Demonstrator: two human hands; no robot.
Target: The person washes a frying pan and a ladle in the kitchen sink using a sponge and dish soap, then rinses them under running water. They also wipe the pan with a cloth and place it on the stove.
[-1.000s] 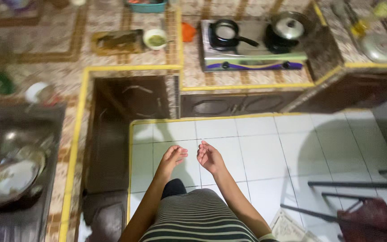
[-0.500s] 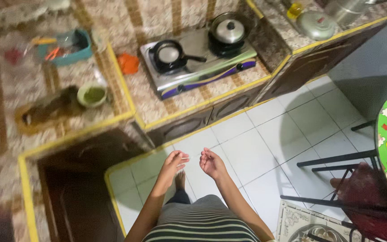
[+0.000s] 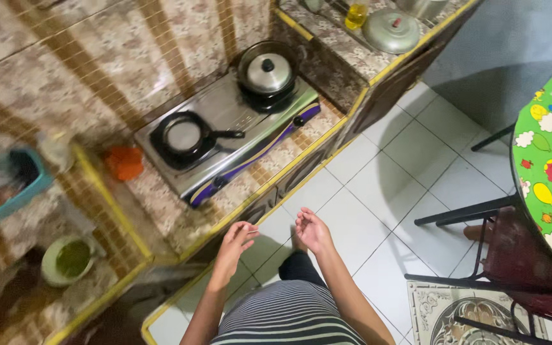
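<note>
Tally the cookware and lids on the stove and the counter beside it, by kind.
Frying pan: 1
Pot with lid: 1
Loose lid on the counter: 1
Total: 3
Both hands, left and right, are empty.

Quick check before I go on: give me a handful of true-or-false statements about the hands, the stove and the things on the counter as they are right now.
1. Both hands, the left hand and the right hand, are empty. True.
2. The black frying pan sits on the steel two-burner stove. True.
3. The dark pot on the stove stands uncovered. False: a shiny metal lid with a black knob covers it.
4. The right hand grips the frying pan's handle. False: it hangs over the white tiled floor, apart from the stove.
5. A green bowl stands on the counter left of the stove. True.
</note>
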